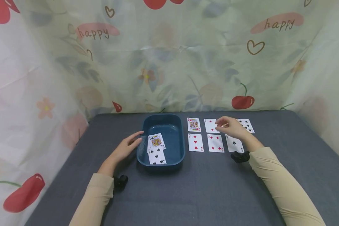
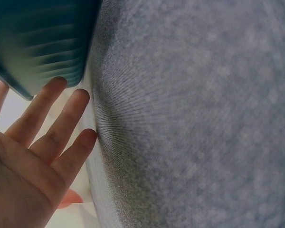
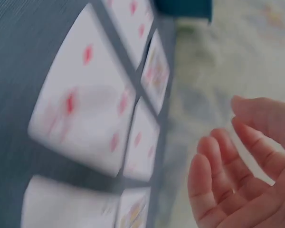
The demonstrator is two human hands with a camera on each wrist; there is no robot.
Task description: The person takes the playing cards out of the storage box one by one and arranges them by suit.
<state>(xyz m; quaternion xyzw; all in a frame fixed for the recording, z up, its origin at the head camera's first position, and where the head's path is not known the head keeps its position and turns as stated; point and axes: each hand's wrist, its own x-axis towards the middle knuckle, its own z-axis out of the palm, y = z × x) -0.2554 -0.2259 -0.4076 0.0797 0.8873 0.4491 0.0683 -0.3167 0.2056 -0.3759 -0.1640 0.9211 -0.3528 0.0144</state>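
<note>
My left hand (image 1: 126, 146) reaches to the left rim of a dark blue basin (image 1: 181, 138), its fingers extended beside the wall. In the left wrist view those fingers (image 2: 54, 137) are straight, close to the basin's ribbed side (image 2: 42, 42). Over the back row of playing cards hovers my right hand (image 1: 231, 127), with loosely bent fingers and nothing held. Below it lie a diamond card (image 1: 210, 125) and a four of diamonds (image 1: 215, 143). A face card (image 3: 134, 209), hidden in the head view by that hand, shows in the right wrist view.
Inside the basin lie a king (image 1: 156, 141) and a spade card (image 1: 157, 157), overlapping. Beside it on the dark tablecloth (image 1: 197, 194) are a king of hearts (image 1: 194, 125), a three of hearts (image 1: 196, 142), a club card (image 1: 234, 145) and a black-suit card (image 1: 246, 125). A patterned curtain (image 1: 169, 62) stands behind.
</note>
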